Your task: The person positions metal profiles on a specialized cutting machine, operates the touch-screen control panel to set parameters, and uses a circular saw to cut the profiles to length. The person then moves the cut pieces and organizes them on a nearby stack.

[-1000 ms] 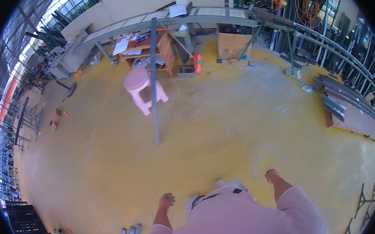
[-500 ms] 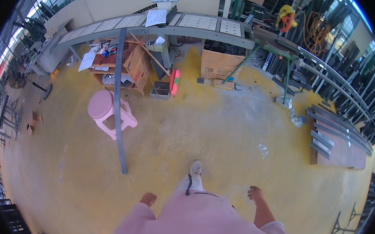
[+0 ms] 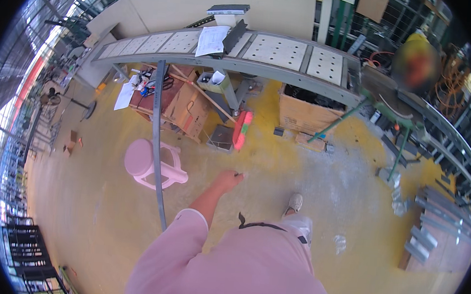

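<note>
My left hand (image 3: 226, 181) reaches forward over the floor, its fingers curled. A dark spot shows at its fingertips, too small to name. To its left stands a pink plastic stool (image 3: 138, 157). A long grey metal bar (image 3: 159, 124) runs past the front of the stool and up beside the wooden cabinet (image 3: 184, 108). Ahead of the hand lie a pink-red broom head (image 3: 242, 130) and a dark dustpan-like box (image 3: 221, 137). My right hand is out of view.
A long roller-table-like bench (image 3: 276, 51) with perforated panels crosses ahead, bearing white papers (image 3: 212, 40). Under it stands a large cardboard box (image 3: 304, 112). At right are a green-legged machine stand (image 3: 400, 154), a blurred yellow-and-red machine (image 3: 416, 62) and stacked metal profiles (image 3: 446, 210).
My left hand has swung forward and up, toward the broom. My right hand has left the view. My other foot is now ahead, and the bench and cabinet appear nearer.
</note>
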The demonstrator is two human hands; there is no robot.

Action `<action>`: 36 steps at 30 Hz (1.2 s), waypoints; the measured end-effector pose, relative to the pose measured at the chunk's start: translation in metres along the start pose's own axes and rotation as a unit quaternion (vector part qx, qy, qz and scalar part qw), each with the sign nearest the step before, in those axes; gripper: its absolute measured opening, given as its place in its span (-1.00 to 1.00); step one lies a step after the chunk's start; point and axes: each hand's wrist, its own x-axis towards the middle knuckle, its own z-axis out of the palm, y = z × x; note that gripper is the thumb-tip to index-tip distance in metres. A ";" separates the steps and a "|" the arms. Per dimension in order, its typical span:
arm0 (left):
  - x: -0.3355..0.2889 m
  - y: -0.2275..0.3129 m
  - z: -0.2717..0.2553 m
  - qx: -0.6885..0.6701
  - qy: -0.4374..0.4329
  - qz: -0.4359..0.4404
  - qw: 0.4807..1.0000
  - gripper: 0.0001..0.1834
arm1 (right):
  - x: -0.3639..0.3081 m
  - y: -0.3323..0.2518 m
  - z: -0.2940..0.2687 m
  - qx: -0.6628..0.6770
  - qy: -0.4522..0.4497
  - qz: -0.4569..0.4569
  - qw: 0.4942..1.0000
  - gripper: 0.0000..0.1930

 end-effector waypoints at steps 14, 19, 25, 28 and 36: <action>0.130 -0.094 0.003 -0.244 -0.058 -0.357 0.900 -0.52 | 0.042 -0.662 -0.139 0.052 0.114 -0.393 0.911 -0.61; 0.310 -0.132 -0.017 -0.144 -0.056 -0.257 0.954 -0.54 | 0.048 -0.716 -0.042 0.058 0.122 -0.353 0.926 -0.63; 0.486 -0.040 -0.190 -0.065 -0.057 0.028 0.996 -0.51 | 0.117 -0.629 0.057 -0.287 -0.022 -0.265 0.920 -0.60; 0.536 -0.011 -0.235 -0.205 -0.019 -0.047 0.977 -0.36 | 0.130 -0.616 0.071 -0.480 -0.009 -0.257 0.839 -0.58; 0.582 0.031 -0.269 -0.321 0.012 -0.149 0.935 -0.33 | 0.153 -0.698 0.014 -0.627 0.228 -0.399 0.629 -0.51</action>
